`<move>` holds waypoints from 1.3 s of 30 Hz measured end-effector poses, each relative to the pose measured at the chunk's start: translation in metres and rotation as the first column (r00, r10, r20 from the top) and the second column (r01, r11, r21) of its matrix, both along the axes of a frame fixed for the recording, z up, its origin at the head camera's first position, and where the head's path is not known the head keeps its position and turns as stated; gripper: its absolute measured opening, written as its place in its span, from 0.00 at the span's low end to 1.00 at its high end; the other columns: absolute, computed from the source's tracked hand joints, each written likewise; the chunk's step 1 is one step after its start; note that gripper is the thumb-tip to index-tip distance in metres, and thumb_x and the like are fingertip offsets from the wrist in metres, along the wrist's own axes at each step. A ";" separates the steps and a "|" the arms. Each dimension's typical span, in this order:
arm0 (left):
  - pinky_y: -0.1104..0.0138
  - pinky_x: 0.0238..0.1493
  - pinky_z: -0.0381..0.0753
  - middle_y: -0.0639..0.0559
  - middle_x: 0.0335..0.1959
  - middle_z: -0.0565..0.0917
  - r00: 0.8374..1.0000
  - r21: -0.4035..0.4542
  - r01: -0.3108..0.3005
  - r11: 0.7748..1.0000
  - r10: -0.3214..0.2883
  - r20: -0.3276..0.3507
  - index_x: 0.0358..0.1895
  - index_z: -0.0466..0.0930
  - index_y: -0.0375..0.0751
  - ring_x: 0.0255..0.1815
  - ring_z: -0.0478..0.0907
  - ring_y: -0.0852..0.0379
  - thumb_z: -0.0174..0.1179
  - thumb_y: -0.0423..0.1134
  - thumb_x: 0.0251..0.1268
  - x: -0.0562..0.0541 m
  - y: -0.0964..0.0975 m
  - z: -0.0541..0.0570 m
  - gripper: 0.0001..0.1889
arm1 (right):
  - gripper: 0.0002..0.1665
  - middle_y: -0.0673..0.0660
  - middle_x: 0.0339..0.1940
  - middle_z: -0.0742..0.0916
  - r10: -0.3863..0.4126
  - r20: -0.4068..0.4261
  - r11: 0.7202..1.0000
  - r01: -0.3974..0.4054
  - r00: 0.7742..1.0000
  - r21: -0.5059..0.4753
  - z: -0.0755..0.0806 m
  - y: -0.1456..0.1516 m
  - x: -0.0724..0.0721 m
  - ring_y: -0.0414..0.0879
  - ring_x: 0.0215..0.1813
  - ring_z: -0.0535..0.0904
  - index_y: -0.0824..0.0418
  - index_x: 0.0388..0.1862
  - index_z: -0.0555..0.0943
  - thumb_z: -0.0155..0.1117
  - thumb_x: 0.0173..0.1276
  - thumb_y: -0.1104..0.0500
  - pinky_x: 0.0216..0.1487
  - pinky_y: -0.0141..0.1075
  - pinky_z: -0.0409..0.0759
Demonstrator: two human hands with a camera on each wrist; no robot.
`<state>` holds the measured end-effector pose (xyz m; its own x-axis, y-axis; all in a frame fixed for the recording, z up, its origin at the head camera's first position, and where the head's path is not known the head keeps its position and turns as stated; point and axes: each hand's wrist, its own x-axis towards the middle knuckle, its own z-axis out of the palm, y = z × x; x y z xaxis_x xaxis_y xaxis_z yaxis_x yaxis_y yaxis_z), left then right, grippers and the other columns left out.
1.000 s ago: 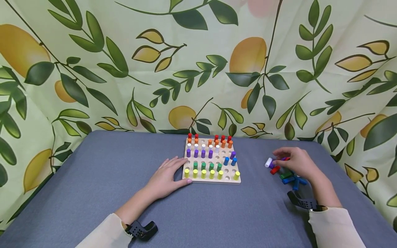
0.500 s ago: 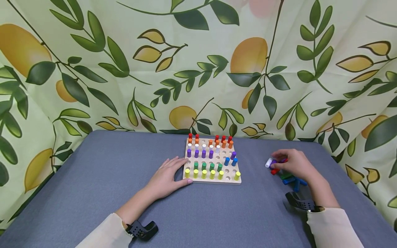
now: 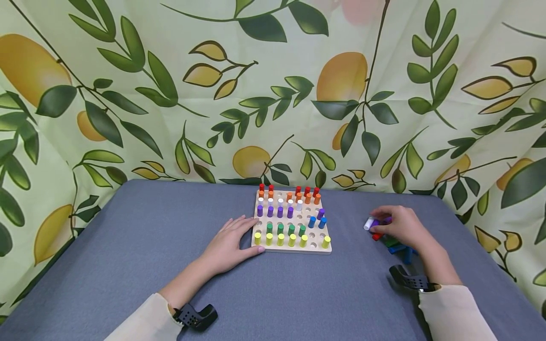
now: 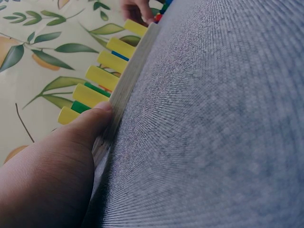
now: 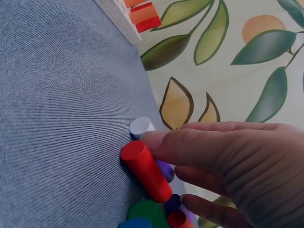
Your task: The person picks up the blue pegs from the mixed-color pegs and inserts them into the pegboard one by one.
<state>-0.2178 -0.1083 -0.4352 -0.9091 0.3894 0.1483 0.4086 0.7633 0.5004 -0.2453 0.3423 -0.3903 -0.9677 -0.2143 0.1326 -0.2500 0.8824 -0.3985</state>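
In the head view, my left hand rests against the left edge of a wooden peg board, its thumb at the near corner. In the left wrist view that thumb presses on the board's edge beside the yellow pegs. Over a loose pile to the right, my right hand bends its thumb and fingers around a purple peg beside a white peg. I cannot tell whether the fingers grip either one. A red peg lies just below the thumb.
Green pegs and blue pegs lie under and beside my right palm. The board carries coloured rows with several bare holes. A leaf-and-fruit patterned cloth hangs behind the grey table.
My right hand has shifted slightly left across the loose pegs, its fingertips now closer to the white and purple ones. The left hand stays against the board.
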 end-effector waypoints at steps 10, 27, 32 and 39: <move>0.44 0.84 0.51 0.48 0.75 0.72 1.000 -0.003 -0.005 1.000 0.005 0.010 0.76 0.68 0.51 0.81 0.60 0.43 0.64 0.65 0.62 0.000 0.001 -0.001 0.41 | 0.20 0.64 0.45 0.91 -0.020 0.001 0.999 0.020 1.000 -0.029 -0.005 0.002 -0.001 0.60 0.47 0.88 0.63 0.51 0.87 0.76 0.63 0.56 0.47 0.54 0.87; 0.44 0.83 0.51 0.47 0.76 0.71 1.000 -0.013 -0.011 1.000 0.011 0.016 0.76 0.67 0.51 0.81 0.59 0.43 0.64 0.65 0.62 0.000 0.001 0.000 0.41 | 0.16 0.62 0.42 0.91 -0.084 -0.030 0.995 0.082 0.996 -0.063 -0.002 0.000 0.002 0.46 0.37 0.81 0.62 0.50 0.87 0.64 0.74 0.53 0.33 0.30 0.78; 0.44 0.84 0.50 0.47 0.76 0.71 1.000 -0.016 -0.014 1.000 0.014 0.023 0.76 0.68 0.51 0.82 0.59 0.43 0.64 0.65 0.62 0.000 0.002 0.001 0.41 | 0.16 0.61 0.36 0.90 -0.131 -0.040 0.987 0.127 0.991 -0.095 -0.005 -0.001 0.001 0.43 0.31 0.79 0.64 0.51 0.86 0.59 0.77 0.55 0.27 0.29 0.76; 0.45 0.84 0.49 0.48 0.76 0.71 0.999 -0.015 -0.015 1.000 0.015 0.032 0.76 0.67 0.51 0.82 0.59 0.43 0.64 0.65 0.62 0.000 0.002 0.002 0.41 | 0.17 0.65 0.38 0.90 -0.188 -0.084 0.978 0.179 0.979 -0.105 -0.010 -0.001 -0.001 0.45 0.31 0.81 0.66 0.50 0.87 0.61 0.77 0.54 0.26 0.28 0.76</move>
<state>-0.2175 -0.1067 -0.4329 -0.9190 0.3777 0.1129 0.3809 0.7768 0.5015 -0.2459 0.3416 -0.4005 -0.9717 -0.0160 0.2355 -0.1274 0.8753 -0.4665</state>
